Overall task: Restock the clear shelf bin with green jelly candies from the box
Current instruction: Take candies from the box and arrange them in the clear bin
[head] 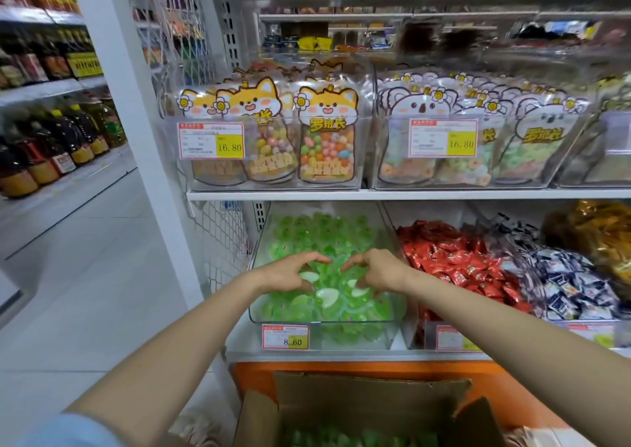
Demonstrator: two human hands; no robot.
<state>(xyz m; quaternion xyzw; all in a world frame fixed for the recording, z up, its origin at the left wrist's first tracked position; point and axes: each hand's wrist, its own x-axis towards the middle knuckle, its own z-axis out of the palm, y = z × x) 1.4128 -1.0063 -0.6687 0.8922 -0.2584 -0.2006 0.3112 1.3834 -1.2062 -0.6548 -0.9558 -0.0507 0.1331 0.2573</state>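
Clear bin (307, 322), open-topped, at the left end of the lower shelf; it is filled nearly to its front rim with candies (307, 231), small translucent green jelly cups lying in a loose heap, a few near the front turned to show white heart-shaped lids. Brown cardboard box (358, 399), below and in front of the bin, flaps open and upright, with more green candies visible at its bottom
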